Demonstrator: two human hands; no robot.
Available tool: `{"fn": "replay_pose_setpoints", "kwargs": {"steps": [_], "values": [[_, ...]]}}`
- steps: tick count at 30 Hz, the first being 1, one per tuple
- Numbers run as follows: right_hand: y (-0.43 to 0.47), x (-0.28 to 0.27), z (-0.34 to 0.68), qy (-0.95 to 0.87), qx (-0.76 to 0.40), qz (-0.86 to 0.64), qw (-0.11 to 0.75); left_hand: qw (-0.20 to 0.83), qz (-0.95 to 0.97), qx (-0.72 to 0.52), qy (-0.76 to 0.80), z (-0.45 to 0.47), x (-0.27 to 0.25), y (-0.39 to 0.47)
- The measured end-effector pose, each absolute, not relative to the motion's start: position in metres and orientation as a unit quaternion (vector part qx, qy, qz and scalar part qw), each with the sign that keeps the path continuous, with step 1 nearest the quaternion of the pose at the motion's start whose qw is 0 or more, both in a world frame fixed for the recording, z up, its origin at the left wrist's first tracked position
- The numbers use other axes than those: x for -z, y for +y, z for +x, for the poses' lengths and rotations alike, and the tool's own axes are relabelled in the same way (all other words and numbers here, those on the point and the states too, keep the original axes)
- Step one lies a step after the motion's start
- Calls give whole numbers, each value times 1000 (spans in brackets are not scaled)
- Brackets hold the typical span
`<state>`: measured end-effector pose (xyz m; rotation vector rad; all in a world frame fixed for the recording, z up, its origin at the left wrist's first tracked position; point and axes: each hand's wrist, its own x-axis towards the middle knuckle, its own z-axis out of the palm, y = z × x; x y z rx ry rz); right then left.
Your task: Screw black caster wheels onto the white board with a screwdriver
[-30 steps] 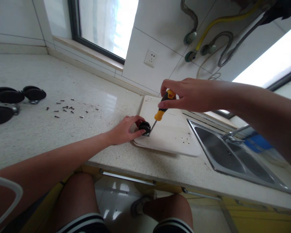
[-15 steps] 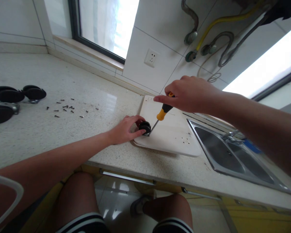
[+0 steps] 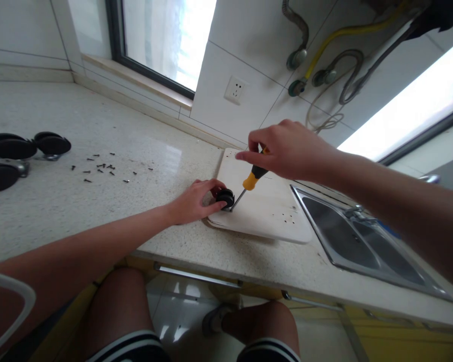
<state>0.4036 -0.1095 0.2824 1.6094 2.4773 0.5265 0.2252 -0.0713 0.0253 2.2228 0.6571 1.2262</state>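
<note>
My left hand (image 3: 202, 202) grips a black caster wheel (image 3: 225, 198) between thumb and fingers at the near left corner of a white board (image 3: 264, 216). In my right hand (image 3: 283, 148) is a yellow and black screwdriver (image 3: 251, 180), held slanted. Its tip meets the caster's metal base plate; the screw head there is too small to make out. Small screw holes show in the board's near right corner. Three more black casters, one of them a dark wheel (image 3: 52, 144), lie at the far left. Several loose screws (image 3: 104, 166) are scattered between them and the board.
The speckled countertop (image 3: 166, 181) carries everything. To the right is a double steel sink (image 3: 343, 231) with a faucet (image 3: 358, 212). Behind the board rises a tiled wall with a socket (image 3: 234, 90) and hoses (image 3: 335, 35). Drawer handles (image 3: 198, 275) run below the counter edge.
My right hand has shifted slightly left and its wrist has turned, with the screwdriver tilting a little. My left hand and the caster stay in place.
</note>
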Motion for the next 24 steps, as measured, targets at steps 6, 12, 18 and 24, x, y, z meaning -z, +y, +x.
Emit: {"fn": "replay_pose_setpoints", "kwargs": {"steps": [6, 12, 18, 24], "values": [[-111, -289, 404, 854, -94, 505, 81, 255, 821, -449, 244, 224, -25, -71], [-115, -289, 400, 793, -193, 572, 83, 255, 821, -449, 246, 225, -24, -71], [-115, -298, 403, 835, -109, 530, 99, 256, 822, -447, 245, 225, -25, -71], [-112, -298, 404, 807, -116, 557, 157, 260, 820, -445, 247, 224, -26, -72]]}}
